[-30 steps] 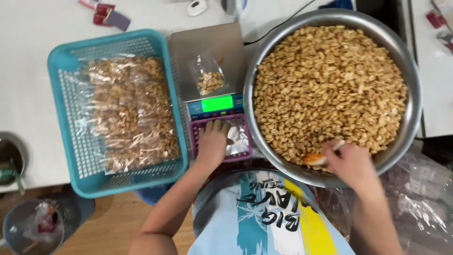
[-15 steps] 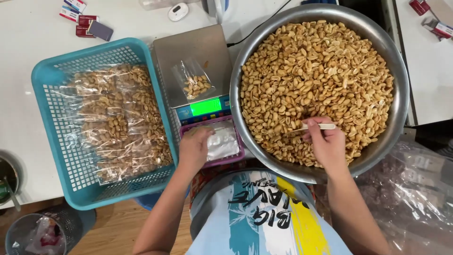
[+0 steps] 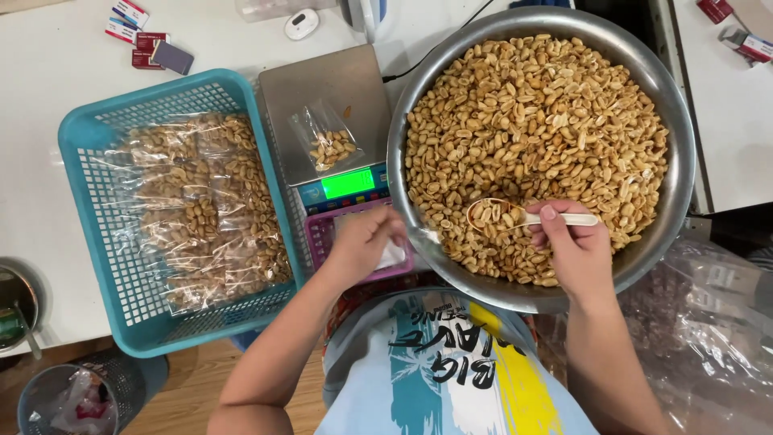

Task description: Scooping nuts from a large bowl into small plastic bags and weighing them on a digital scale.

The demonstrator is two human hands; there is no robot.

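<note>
right hand [image 3: 573, 251] is gripping a white spoon [image 3: 523, 216] by the handle, fingers curled shut around it, thumb lying on top. the spoon is sitting level over the near side of the big metal bowl [image 3: 680, 173], its scoop heaped with peanuts [image 3: 539, 121], just above the rest of the pile filling the bowl. left hand [image 3: 364, 240] is hovering over the small pink basket [image 3: 316, 235] that's sitting right in front of the scale [image 3: 330, 89], fingers pinched closed on a clear bag [image 3: 394, 254] from the stack in there, near the bowl's rim. on the scale's steel plate there's another little bag [image 3: 326, 141] lying flat with a few peanuts in it, and the green display [image 3: 348, 184] is glowing just below it. left of the scale a teal basket [image 3: 80, 129] is holding a heap of filled packs [image 3: 205, 205], all lying on each other. a few small red and white boxes [image 3: 145, 40] are lying on the white table [image 3: 40, 185] behind the basket, well apart from the hands. crinkly clear plastic [image 3: 708, 306] is piled off to the right, below the bowl.
</note>
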